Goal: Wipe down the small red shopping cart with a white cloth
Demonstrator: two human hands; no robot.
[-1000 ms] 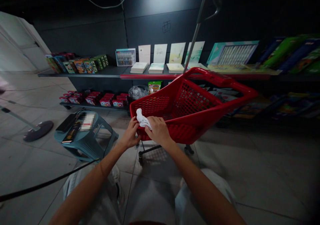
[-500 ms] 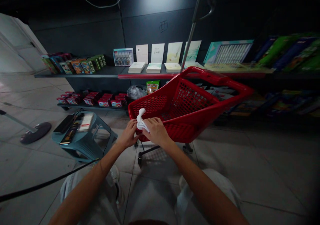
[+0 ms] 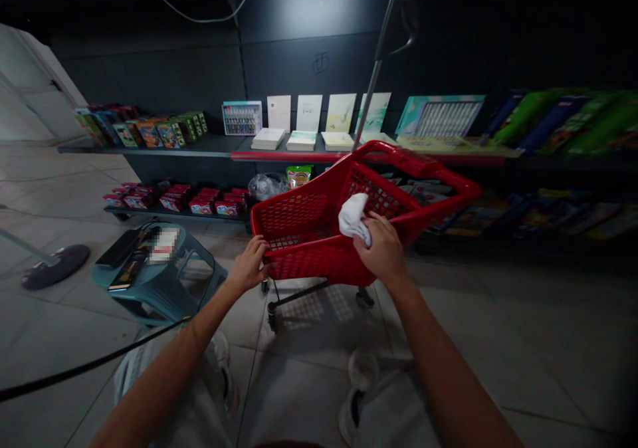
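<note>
A crumpled white cloth (image 3: pixel 353 219) bulges from the right hand (image 3: pixel 383 252), just over the near rim of a red plastic shopping cart (image 3: pixel 319 265). The left hand (image 3: pixel 248 266) holds that rim at nine o'clock from the cloth. The cart's mesh basket stands on a dark wheeled frame (image 3: pixel 294 295), with a slim metal pole (image 3: pixel 379 56) rising at twelve o'clock.

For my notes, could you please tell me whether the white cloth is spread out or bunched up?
Bunched: the white cloth forms a crumpled wad in the right hand.
</note>
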